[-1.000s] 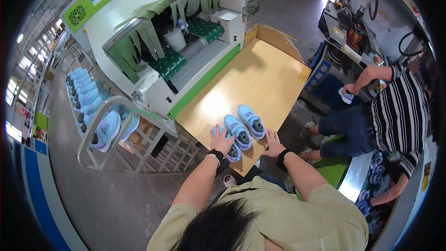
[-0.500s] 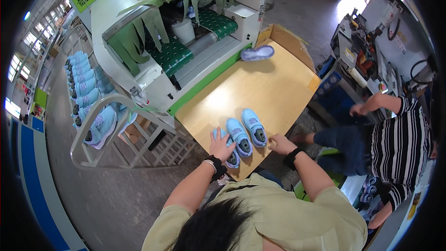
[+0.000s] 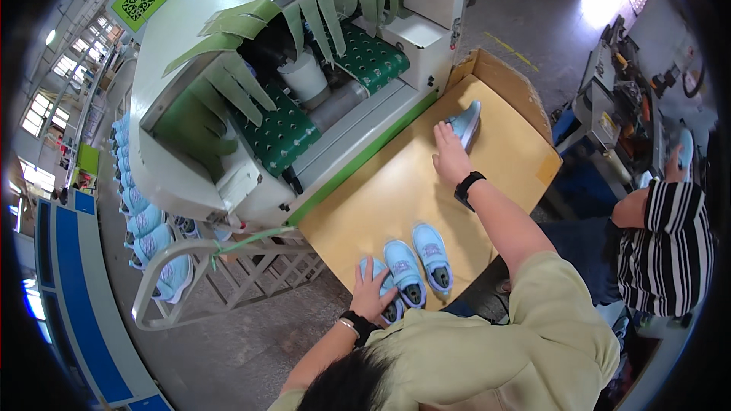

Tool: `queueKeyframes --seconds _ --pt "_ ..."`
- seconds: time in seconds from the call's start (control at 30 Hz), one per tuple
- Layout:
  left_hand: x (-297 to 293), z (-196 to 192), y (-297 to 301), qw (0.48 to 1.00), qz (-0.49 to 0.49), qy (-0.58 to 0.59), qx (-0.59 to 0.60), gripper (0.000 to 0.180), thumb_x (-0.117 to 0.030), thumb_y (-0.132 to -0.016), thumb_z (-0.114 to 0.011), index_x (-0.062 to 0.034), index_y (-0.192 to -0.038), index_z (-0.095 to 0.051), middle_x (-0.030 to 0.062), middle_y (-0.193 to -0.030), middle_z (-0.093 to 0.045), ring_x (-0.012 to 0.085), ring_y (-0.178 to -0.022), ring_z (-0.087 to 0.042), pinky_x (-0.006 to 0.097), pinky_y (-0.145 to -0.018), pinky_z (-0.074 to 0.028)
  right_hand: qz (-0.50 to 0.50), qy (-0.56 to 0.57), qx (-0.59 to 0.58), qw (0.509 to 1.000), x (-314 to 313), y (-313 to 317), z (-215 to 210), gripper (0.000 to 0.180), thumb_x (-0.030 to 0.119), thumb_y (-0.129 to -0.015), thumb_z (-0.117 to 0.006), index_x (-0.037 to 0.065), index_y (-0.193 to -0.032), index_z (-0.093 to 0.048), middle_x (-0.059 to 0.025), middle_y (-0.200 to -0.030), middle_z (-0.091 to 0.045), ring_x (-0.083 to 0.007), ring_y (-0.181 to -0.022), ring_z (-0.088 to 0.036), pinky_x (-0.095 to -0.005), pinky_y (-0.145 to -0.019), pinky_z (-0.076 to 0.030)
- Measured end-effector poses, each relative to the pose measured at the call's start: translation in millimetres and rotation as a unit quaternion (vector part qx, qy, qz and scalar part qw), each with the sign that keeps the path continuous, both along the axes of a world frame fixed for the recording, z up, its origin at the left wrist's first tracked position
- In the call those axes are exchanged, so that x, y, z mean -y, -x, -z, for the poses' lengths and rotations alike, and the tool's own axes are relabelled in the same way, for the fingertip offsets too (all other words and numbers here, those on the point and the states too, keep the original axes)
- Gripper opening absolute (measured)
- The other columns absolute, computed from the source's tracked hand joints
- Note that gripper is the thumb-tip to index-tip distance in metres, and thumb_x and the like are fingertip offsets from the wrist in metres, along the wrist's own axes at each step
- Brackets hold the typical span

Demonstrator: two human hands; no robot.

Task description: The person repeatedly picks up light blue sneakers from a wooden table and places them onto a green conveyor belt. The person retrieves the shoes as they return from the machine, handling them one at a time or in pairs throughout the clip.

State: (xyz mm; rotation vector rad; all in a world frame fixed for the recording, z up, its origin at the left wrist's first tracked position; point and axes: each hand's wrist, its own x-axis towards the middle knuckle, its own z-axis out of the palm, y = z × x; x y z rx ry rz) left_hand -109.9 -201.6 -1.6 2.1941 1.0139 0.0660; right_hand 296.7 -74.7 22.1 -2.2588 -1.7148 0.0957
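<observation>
Three light-blue sneakers stand side by side at the near end of a wooden board. My left hand (image 3: pixel 371 294) lies over the leftmost sneaker (image 3: pixel 389 285), fingers spread and partly hiding it. Beside it are the middle sneaker (image 3: pixel 403 270) and the right one (image 3: pixel 432 255), toes pointing away from me. My right arm stretches to the far right part of the board. There my right hand (image 3: pixel 452 154), fingers extended, is against another light-blue sneaker (image 3: pixel 467 123), which leans with its pale sole edge toward the right. Whether that hand grips it is not plain.
Beyond the wooden board (image 3: pixel 365 217) stands a white machine with a green perforated belt (image 3: pixel 285 137) and hanging green strips. A cardboard flap (image 3: pixel 518 95) edges the board's far right. Left, a metal rack (image 3: pixel 228 259) holds several blue sneakers. A striped-shirted person (image 3: pixel 666 251) raises a blue shoe (image 3: pixel 686 154).
My right hand has moved from beside the sneakers to the board's far right. A blurred shoe showing its sole was there before. My left hand stays on the leftmost sneaker.
</observation>
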Motion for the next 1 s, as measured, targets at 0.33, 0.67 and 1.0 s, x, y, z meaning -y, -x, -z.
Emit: queueKeyframes --seconds 0.33,0.67,1.0 --pt "-1 -13 -4 0.997 -0.015 0.063 -0.029 0.065 -0.044 -0.089 -0.071 -0.0169 -0.145 -0.052 0.0264 -0.165 -0.017 0.06 -0.146 -0.011 0.06 -0.12 -0.021 0.388 -0.15 -0.058 0.908 30 -56 59 0.094 0.039 -0.076 -0.08 0.009 -0.153 -0.034 -0.0146 -0.154 -0.044 -0.0338 -0.138 -0.046 -0.0497 -0.122 -0.026" --pt "-12 20 6 0.999 0.038 -0.001 0.011 0.068 -0.044 -0.089 -0.072 -0.0084 -0.143 -0.051 0.0304 -0.16 -0.022 0.0576 -0.144 -0.016 0.06 -0.119 -0.02 0.259 -0.21 -0.268 0.904 186 3 111 0.075 0.03 -0.081 -0.078 -0.005 -0.14 -0.048 -0.0229 -0.126 -0.064 -0.0395 -0.112 -0.063 -0.0443 -0.099 -0.049" --pt "-53 -82 -76 0.822 -0.146 0.442 0.328 0.082 -0.068 -0.099 -0.039 -0.0049 -0.152 -0.038 0.0166 -0.154 -0.044 0.032 -0.141 -0.044 0.049 -0.115 -0.036 0.004 -0.142 -0.672 0.727 197 151 -71 0.079 0.026 -0.092 -0.074 -0.002 -0.153 -0.033 -0.017 -0.142 -0.052 -0.0236 -0.126 -0.055 -0.0347 -0.105 -0.045"
